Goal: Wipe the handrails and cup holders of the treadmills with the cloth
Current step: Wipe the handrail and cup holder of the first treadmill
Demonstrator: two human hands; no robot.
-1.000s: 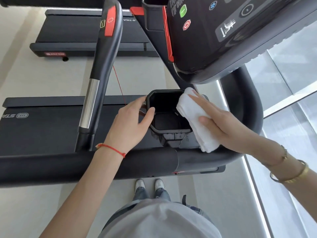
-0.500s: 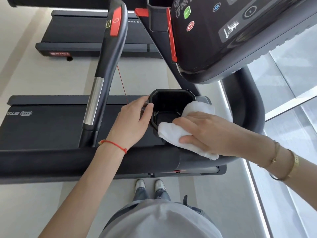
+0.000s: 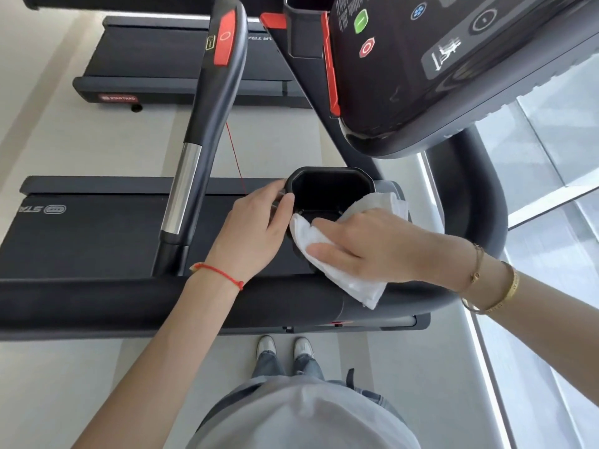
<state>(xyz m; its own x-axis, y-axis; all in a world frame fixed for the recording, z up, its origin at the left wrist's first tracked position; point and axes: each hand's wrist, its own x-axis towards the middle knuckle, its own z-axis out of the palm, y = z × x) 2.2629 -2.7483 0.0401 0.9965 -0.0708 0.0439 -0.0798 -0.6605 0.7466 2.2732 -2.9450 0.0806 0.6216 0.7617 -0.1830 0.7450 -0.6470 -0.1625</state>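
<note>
A pale gym floor (image 3: pixel 97 367) beside a glass wall, seen from above by a person standing at a black treadmill. At the centre is the cup holder (image 3: pixel 330 189), a black open-topped pocket below the console (image 3: pixel 453 59); nothing shows inside it but its dark bottom. A white cloth (image 3: pixel 340 270) lies over its near rim and right side. The right hand (image 3: pixel 382 247) presses the cloth flat there, fingers (image 3: pixel 327 226) nearly straight, gripping nothing. The left hand (image 3: pixel 256 234) steadies the holder, its fingers curled round the left rim, thumb on the edge. Nearer the person runs the black front handrail (image 3: pixel 129 299), which curves up on the right; an upright grip (image 3: pixel 207 124) with a red button rises on the left. The step in hand appears to be wiping the holder's rim. Next, the cloth probably needs pushing down inside, then along the handrail.
</note>
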